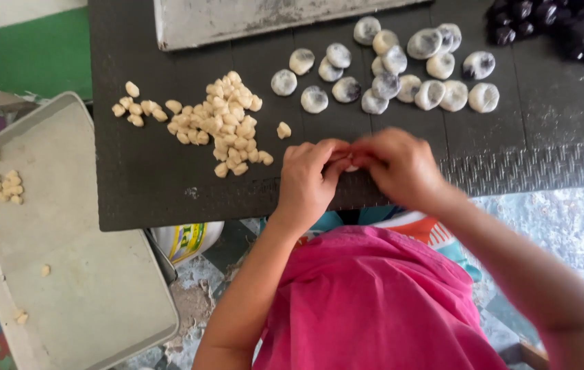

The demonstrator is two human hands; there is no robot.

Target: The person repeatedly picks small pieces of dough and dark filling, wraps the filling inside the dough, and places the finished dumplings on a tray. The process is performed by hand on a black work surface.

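A dark, ribbed work board (168,192) fills the upper part of the view, set over a worn floor with a green wall at the far left edge. At the near edge of the board the left hand (309,179) and the right hand (398,164) meet, fingertips pressed together around a small pale dough piece (351,166); only a sliver of it shows between the fingers, and its shape cannot be told. Both hands are curled, pinching that piece from either side.

To the left of the hands on the board lies a heap of small cream dough lumps (220,123), with a few strays trailing further left. Beyond the hands, toward the far side of the board, sits a cluster of flattened white rounds with dark filling showing through (388,75). At the far right corner of the board is a pile of dark purple balls (559,24). A grey metal tray (237,20) lies along the board's far edge.

Left of the board, a second pale tray (79,274) carries a few scattered dough lumps. Near the board's front edge, a pink garment (374,301) covers the person's lap.
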